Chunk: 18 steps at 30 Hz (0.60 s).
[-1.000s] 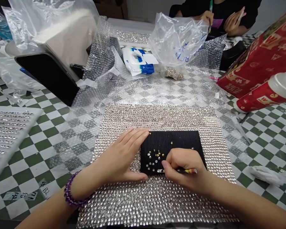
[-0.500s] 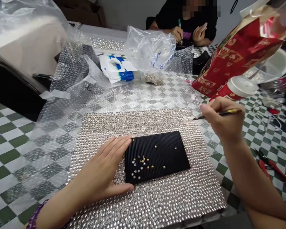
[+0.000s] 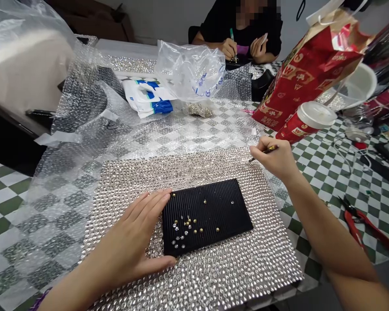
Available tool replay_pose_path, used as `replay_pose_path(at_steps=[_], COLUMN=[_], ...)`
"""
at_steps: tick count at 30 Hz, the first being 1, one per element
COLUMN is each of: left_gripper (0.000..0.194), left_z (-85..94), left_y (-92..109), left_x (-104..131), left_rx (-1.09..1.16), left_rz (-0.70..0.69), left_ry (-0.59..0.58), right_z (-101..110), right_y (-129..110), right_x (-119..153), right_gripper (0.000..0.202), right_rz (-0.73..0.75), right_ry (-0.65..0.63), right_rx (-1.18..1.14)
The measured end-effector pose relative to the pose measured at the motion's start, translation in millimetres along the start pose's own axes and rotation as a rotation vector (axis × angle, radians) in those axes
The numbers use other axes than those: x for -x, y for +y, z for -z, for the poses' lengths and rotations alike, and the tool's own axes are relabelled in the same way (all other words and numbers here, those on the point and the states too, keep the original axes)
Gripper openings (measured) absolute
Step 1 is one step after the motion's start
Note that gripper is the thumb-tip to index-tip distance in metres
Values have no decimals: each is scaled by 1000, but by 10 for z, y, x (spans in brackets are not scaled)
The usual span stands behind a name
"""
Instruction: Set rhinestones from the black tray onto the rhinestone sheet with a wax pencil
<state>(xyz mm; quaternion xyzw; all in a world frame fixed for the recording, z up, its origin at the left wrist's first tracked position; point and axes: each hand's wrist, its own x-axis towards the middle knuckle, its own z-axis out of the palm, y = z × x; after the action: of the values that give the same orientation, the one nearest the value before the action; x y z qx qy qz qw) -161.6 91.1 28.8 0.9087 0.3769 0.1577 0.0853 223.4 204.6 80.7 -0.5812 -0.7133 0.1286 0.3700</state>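
Note:
My left hand point(image 3: 129, 239) lies at the left end of a black ridged tray point(image 3: 220, 205), its fingers at the upper corner and its thumb at the lower one. Loose clear rhinestones point(image 3: 178, 242) and gold-coloured ones point(image 3: 201, 230) are scattered on the tray, mostly toward its left. Under the tray is a sheet covered in rows of shiny rhinestones point(image 3: 214, 276). Above the sheet's upper right corner, my right hand point(image 3: 274, 157) is closed around a thin dark pen-like stick point(image 3: 271, 148) with yellow on it. The stick's tip points at the sheet; whether it touches is unclear.
Beyond the sheet are a clear plastic bag point(image 3: 194, 71), a wipes pack point(image 3: 147, 98) and bubble wrap point(image 3: 90, 125). A red paper bag point(image 3: 298, 77) and lidded cup point(image 3: 307, 121) stand right. Red-handled pliers point(image 3: 359, 222) lie near my right forearm. Across the table, another person holds a green pen point(image 3: 232, 34).
The whole view has shifted, so most things appear farther left. My right hand with the stick has moved left, closer to the sheet's corner. My left hand stays on the tray.

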Motion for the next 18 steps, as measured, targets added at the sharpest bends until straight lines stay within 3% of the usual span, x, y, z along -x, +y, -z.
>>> replay_pose_path(at_steps=[18], left_gripper=[104], left_z=[8], left_y=[7], left_x=[1], left_rx=[-23], left_rz=[-2], left_ry=[-19], right_z=[7], right_y=[-11], right_x=[1], right_gripper=[42], right_rz=[22], right_ry=[57], right_rx=[7])
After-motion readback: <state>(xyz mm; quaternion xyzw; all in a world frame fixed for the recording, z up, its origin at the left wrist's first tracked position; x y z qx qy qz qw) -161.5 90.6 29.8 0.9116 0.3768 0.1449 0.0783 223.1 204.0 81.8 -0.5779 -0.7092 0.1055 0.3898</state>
